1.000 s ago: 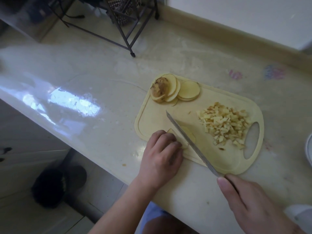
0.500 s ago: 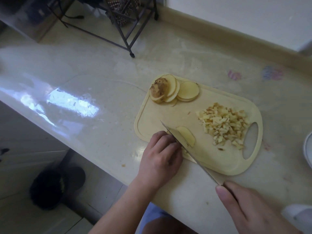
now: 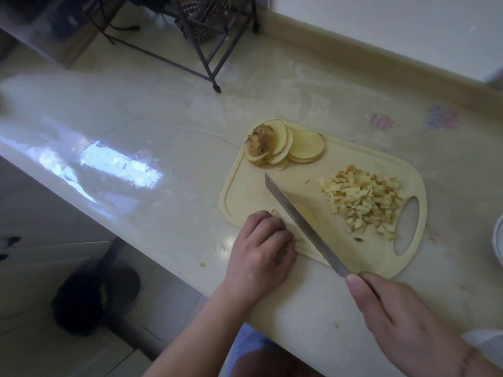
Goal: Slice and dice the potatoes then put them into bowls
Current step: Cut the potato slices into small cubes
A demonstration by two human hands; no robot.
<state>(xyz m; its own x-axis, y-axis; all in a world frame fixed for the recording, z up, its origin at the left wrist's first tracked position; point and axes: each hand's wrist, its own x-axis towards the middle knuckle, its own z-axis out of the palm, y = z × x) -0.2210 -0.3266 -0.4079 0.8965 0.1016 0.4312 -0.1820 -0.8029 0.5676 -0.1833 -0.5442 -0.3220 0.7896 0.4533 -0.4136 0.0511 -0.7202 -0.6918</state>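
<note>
Steel knife (image 3: 304,224) gripped in our right hand (image 3: 408,319) cuts beside curled left-hand fingers (image 3: 275,235) pinning the potato slice (image 3: 309,214); slippage risks a nick.

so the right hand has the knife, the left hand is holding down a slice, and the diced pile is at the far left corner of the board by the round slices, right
Not quite. The head view shows the diced pile at the board's right end by the handle hole, apart from the round slices at the far left corner. The right hand does hold the knife; the left hand holds down a slice.
</note>
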